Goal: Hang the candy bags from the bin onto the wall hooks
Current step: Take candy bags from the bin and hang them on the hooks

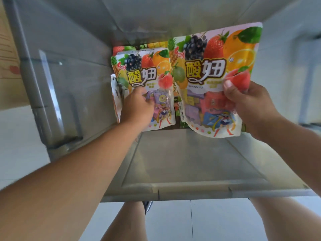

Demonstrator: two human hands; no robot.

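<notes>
The right hand (250,105) grips a candy bag (217,72) raised at two o'clock; left hand (137,108) grasps a second bag (149,72) in the bin (173,162); hanging seemingly still ahead.

- The left candy bag (149,73) lies in the bin (173,162), on top of other bags (132,48); the left hand (137,108) holds its lower part.
- The right candy bag (213,72) is beside it, raised higher, held at its right edge by the right hand (248,103).
</notes>
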